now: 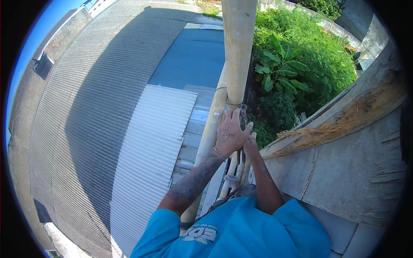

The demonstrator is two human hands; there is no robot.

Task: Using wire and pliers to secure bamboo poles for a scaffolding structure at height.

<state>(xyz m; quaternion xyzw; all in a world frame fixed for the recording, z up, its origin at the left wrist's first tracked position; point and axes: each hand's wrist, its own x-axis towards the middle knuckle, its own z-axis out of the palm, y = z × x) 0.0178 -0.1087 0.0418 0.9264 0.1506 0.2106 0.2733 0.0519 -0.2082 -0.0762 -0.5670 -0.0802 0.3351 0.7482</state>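
Below the thin dark tie (233, 104) on the thick bamboo pole (239, 47), the left hand (230, 134) lies back uppermost, its fingers directed toward the pole's lower visible end. The pole's long axis runs from near the hands up to the top edge of the view. A second, slanting pole (208, 142) passes just left of the left hand. The right hand (251, 147) lies just beside the left thumb, farther from the tie; the left is thus nearer, and any adjustment probably turns on this alignment. Finger pads are hidden, so whether either hand pinches anything cannot be told.
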